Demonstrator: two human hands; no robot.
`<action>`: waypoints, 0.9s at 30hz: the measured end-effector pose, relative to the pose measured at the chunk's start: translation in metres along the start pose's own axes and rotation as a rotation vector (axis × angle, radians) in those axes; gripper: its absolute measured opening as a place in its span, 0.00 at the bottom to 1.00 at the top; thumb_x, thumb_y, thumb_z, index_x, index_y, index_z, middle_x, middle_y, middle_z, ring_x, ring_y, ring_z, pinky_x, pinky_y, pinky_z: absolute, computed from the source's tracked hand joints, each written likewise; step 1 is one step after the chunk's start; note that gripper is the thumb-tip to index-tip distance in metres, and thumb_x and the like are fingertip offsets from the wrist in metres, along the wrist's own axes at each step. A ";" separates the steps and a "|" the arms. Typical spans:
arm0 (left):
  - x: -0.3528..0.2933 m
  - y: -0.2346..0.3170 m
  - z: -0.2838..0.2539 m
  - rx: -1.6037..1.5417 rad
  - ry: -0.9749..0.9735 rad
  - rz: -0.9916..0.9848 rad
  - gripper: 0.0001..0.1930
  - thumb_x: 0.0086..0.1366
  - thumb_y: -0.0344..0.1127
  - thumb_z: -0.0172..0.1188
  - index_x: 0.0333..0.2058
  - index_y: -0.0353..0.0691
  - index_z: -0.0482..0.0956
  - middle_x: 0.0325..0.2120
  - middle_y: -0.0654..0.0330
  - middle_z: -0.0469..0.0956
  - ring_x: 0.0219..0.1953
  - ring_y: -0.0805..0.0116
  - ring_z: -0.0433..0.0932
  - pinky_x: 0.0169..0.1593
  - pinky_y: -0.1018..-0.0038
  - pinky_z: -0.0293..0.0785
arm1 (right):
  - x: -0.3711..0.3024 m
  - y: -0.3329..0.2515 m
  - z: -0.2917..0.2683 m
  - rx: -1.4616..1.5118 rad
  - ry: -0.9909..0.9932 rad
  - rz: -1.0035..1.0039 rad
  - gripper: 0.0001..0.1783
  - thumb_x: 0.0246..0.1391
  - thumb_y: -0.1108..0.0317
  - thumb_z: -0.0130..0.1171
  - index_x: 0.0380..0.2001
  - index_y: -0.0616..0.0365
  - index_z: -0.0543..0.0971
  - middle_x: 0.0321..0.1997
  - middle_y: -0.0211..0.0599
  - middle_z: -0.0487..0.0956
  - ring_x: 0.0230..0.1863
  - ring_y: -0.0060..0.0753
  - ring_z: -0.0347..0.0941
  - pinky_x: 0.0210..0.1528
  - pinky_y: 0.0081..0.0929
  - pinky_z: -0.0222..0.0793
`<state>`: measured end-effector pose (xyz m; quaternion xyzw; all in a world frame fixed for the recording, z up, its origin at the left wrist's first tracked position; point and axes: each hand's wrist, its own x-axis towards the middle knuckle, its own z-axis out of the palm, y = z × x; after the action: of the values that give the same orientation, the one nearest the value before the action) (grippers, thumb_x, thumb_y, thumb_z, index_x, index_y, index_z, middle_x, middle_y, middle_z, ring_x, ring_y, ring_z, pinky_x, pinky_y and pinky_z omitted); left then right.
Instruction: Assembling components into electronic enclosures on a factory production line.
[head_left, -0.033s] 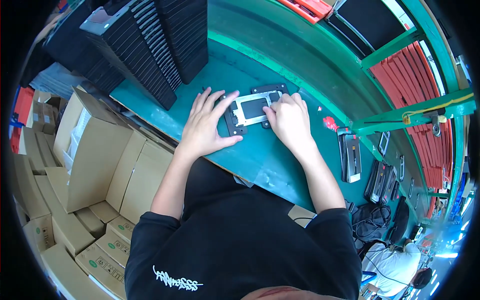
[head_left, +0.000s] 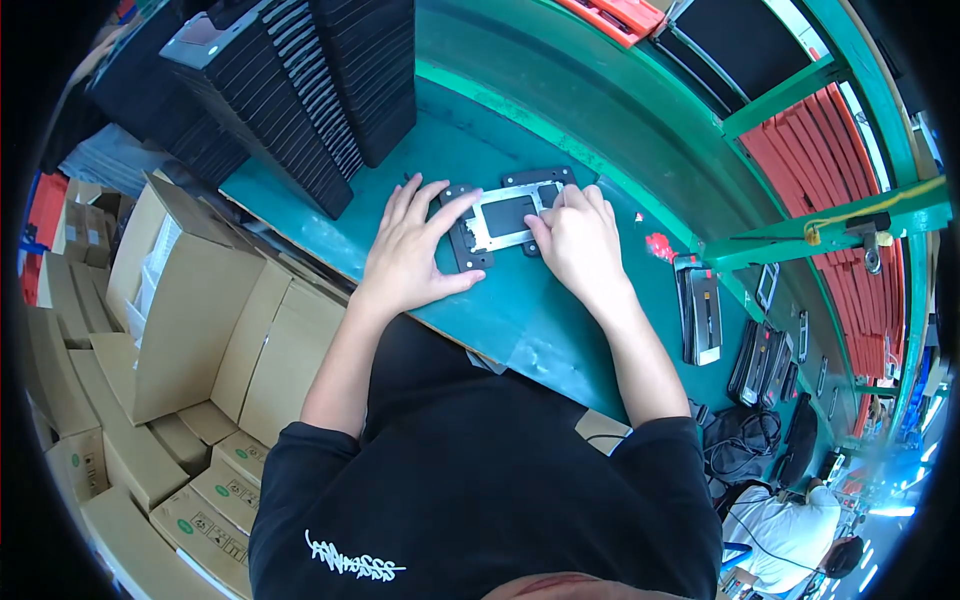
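Note:
A silver phone-like frame (head_left: 508,217) with a dark rectangular middle lies in a black fixture (head_left: 461,252) on the green bench. My left hand (head_left: 408,240) has its fingers spread around the fixture's left block; the index finger reaches to the frame's left end, and the thumb is by the block's near corner. Over the frame's right end, my right hand (head_left: 577,232) is closed, thumb and curled fingers together. Whatever it pinches is hidden by the fingers. Another part of the fixture shows beyond the frame, at the upper right.
Tall stacks of black trays (head_left: 290,100) stand at the far left of the bench (head_left: 545,340). Dark flat phone parts (head_left: 700,315) lie to the right, near a red scrap (head_left: 660,247). Cardboard boxes (head_left: 200,330) fill the left; a green rack post (head_left: 830,225) rises right. A co-worker (head_left: 785,535) sits beyond.
My left index finger has shifted slightly at the frame's left end. Otherwise both hands, the frame and the fixture keep their places.

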<state>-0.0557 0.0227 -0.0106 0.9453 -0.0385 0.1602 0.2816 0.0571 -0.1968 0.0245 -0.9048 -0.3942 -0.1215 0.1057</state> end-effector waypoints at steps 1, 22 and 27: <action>0.001 -0.001 0.001 0.041 0.005 0.021 0.54 0.43 0.52 0.79 0.70 0.57 0.64 0.64 0.46 0.66 0.70 0.35 0.59 0.73 0.45 0.53 | 0.001 0.000 -0.005 -0.001 -0.002 -0.001 0.10 0.55 0.63 0.68 0.31 0.59 0.87 0.37 0.45 0.83 0.36 0.48 0.77 0.43 0.45 0.71; 0.002 0.001 0.000 -0.016 0.055 0.000 0.54 0.45 0.49 0.79 0.71 0.51 0.63 0.65 0.43 0.66 0.70 0.35 0.60 0.73 0.45 0.53 | -0.114 -0.002 -0.046 0.480 0.171 0.017 0.10 0.50 0.80 0.64 0.38 0.62 0.83 0.41 0.43 0.85 0.45 0.43 0.83 0.53 0.42 0.76; 0.002 0.003 0.000 0.024 0.039 0.012 0.55 0.44 0.48 0.80 0.71 0.48 0.62 0.65 0.43 0.66 0.70 0.36 0.61 0.73 0.45 0.53 | -0.145 0.086 -0.082 0.021 0.306 0.403 0.14 0.54 0.74 0.65 0.45 0.62 0.82 0.45 0.48 0.84 0.47 0.49 0.81 0.51 0.43 0.75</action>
<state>-0.0544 0.0204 -0.0086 0.9450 -0.0368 0.1808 0.2699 0.0144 -0.3775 0.0503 -0.9350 -0.1866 -0.2295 0.1955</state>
